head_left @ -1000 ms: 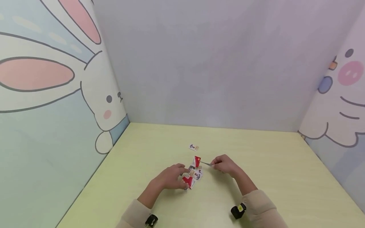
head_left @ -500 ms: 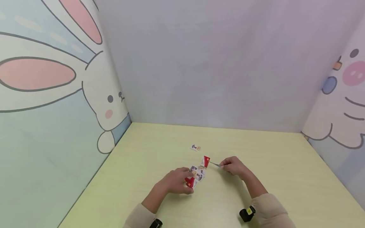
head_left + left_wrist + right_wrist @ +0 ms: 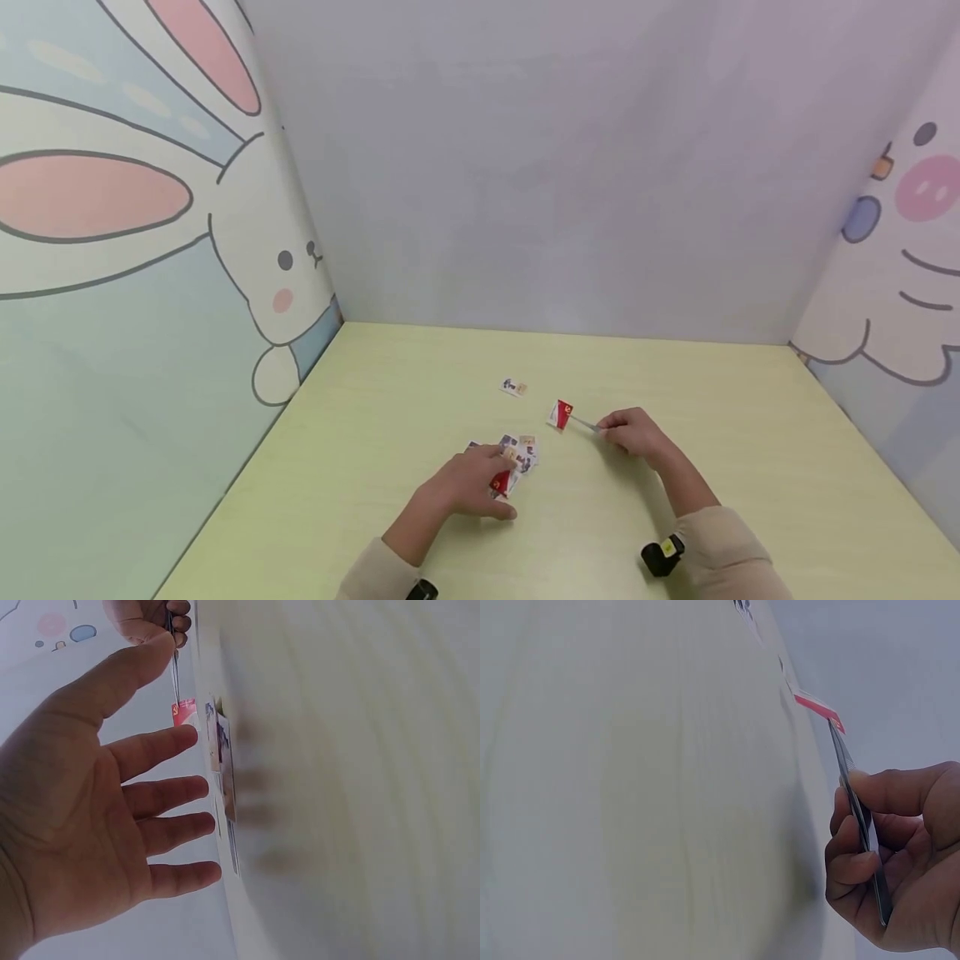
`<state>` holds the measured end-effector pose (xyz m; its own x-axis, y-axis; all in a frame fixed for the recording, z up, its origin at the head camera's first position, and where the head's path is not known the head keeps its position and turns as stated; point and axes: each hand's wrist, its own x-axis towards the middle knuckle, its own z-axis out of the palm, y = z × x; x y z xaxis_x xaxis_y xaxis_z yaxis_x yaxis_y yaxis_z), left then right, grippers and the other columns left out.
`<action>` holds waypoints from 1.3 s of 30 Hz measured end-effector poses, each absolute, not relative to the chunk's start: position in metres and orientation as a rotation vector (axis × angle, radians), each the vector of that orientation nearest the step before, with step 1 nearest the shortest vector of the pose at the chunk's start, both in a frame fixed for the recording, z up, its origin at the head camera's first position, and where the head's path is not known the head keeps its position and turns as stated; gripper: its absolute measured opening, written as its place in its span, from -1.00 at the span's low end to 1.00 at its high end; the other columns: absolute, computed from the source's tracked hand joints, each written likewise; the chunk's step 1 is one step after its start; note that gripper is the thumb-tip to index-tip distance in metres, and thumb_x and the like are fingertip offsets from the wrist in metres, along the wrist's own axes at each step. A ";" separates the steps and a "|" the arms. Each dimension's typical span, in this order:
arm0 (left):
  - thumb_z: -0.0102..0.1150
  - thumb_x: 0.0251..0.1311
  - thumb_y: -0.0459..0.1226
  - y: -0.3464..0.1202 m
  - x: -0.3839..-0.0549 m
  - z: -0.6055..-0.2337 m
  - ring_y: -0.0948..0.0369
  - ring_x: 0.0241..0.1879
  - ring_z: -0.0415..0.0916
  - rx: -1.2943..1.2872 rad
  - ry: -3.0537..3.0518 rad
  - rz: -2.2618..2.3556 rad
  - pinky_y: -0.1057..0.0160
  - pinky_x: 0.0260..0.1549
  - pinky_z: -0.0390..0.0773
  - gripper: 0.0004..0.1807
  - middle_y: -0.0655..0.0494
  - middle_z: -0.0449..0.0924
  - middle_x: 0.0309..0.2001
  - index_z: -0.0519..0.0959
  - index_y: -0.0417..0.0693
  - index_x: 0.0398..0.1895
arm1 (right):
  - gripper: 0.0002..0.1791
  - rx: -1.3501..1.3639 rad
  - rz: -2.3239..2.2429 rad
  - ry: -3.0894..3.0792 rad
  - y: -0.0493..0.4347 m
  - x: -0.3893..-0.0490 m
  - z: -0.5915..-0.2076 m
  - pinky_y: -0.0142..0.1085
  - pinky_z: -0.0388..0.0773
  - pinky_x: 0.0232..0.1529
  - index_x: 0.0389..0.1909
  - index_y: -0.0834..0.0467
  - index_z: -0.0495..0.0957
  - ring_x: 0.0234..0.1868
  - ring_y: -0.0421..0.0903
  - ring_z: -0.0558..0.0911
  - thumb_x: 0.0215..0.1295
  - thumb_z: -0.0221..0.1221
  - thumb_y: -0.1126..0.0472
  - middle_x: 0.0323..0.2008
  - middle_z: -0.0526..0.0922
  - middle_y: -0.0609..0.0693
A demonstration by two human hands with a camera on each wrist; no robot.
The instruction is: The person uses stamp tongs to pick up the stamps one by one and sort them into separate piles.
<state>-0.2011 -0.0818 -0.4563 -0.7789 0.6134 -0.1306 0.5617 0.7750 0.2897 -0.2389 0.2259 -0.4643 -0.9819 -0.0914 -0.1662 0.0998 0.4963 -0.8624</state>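
My right hand [image 3: 633, 432] grips metal tweezers [image 3: 861, 814] between thumb and fingers. Their tips hold a small red-and-white stamp [image 3: 560, 415] by its edge, tilted up above the table. In the left wrist view, a yellow emblem shows on this red stamp [image 3: 181, 712]. My left hand [image 3: 467, 481] hovers close over a loose pile of stamps [image 3: 528, 457], fingers spread and nearly straight, holding nothing. The pile has several picture stamps and a red one [image 3: 500, 482]; the left hand covers part of it in the head view.
A single picture stamp [image 3: 513, 387] lies apart, farther back on the pale yellow table [image 3: 675, 383]. A grey wall [image 3: 555, 167] stands behind, with cartoon-printed panels [image 3: 262, 275] at both sides. A black wrist camera [image 3: 662, 557] sits at the right sleeve.
My right hand has moved right with the tweezers, carrying the red-and-white stamp from beside the pile to clear of it. The left hand has shifted slightly right over the pile.
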 end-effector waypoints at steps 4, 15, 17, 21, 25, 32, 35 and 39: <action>0.31 -0.11 0.19 -0.080 -0.199 -0.456 0.11 0.23 0.24 0.919 2.735 0.377 0.01 0.07 0.34 -0.30 0.10 0.32 0.25 0.50 0.16 0.15 | -0.81 -0.013 -1.520 2.524 0.235 -0.239 -0.465 -0.36 0.21 -0.66 -0.26 0.38 0.56 -0.69 -0.18 0.27 0.18 0.07 0.37 -0.62 0.43 0.03; 0.32 -0.14 0.20 -0.076 -0.197 -0.454 0.00 0.30 0.11 0.924 2.697 0.336 -0.08 0.09 0.29 -0.24 0.03 0.18 0.35 0.47 0.18 0.20 | -0.78 0.139 -1.513 2.530 0.246 -0.250 -0.470 -0.33 0.21 -0.66 -0.19 0.40 0.54 -0.70 -0.16 0.25 0.18 0.05 0.39 -0.64 0.42 0.02; 0.33 -0.15 0.20 -0.076 -0.196 -0.453 0.03 0.31 0.10 0.896 2.680 0.336 -0.06 0.10 0.29 -0.23 0.04 0.16 0.35 0.45 0.20 0.21 | -0.78 0.153 -1.514 2.524 0.247 -0.253 -0.469 -0.33 0.21 -0.67 -0.19 0.41 0.54 -0.71 -0.17 0.24 0.17 0.05 0.39 -0.65 0.41 0.01; 0.35 -0.16 0.19 -0.076 -0.195 -0.452 0.06 0.32 0.09 0.851 2.657 0.352 -0.03 0.10 0.30 -0.21 0.05 0.15 0.36 0.43 0.22 0.23 | -0.77 0.191 -1.523 2.524 0.246 -0.261 -0.470 -0.35 0.20 -0.68 -0.18 0.40 0.54 -0.73 -0.19 0.23 0.18 0.05 0.38 -0.66 0.41 0.00; 0.36 -0.17 0.18 -0.076 -0.196 -0.453 0.07 0.31 0.10 0.863 2.652 0.356 0.01 0.11 0.30 -0.21 0.04 0.17 0.34 0.43 0.21 0.23 | -0.77 0.213 -1.520 2.543 0.245 -0.271 -0.473 -0.35 0.20 -0.68 -0.18 0.41 0.53 -0.74 -0.21 0.22 0.19 0.06 0.37 -0.67 0.41 0.00; 0.35 -0.18 0.21 -0.076 -0.198 -0.457 0.08 0.28 0.15 0.914 2.649 0.376 0.07 0.09 0.33 -0.20 0.02 0.20 0.31 0.43 0.22 0.22 | -0.77 0.260 -1.504 2.562 0.240 -0.279 -0.472 -0.37 0.19 -0.71 -0.22 0.42 0.55 -0.77 -0.22 0.21 0.12 0.08 0.39 -0.69 0.41 0.00; 0.36 -0.19 0.21 -0.075 -0.198 -0.458 0.09 0.26 0.16 0.911 2.650 0.386 0.08 0.09 0.34 -0.20 0.02 0.20 0.31 0.44 0.23 0.21 | -0.78 0.261 -1.503 2.568 0.239 -0.281 -0.473 -0.39 0.18 -0.72 -0.24 0.43 0.55 -0.77 -0.23 0.22 0.12 0.08 0.40 -0.69 0.42 0.00; 0.38 -0.20 0.19 -0.074 -0.196 -0.457 0.07 0.25 0.18 0.912 2.654 0.381 0.09 0.09 0.33 -0.20 0.00 0.21 0.30 0.45 0.20 0.21 | -0.79 0.246 -1.495 2.576 0.238 -0.281 -0.473 -0.40 0.19 -0.72 -0.24 0.44 0.56 -0.77 -0.24 0.23 0.13 0.08 0.41 -0.71 0.42 -0.02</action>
<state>-0.1964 -0.0744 -0.4568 -0.7499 0.6303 -0.2007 0.5483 0.7620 0.3445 -0.2813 0.2382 -0.4729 -0.9748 0.0647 -0.2134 0.2174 0.4887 -0.8449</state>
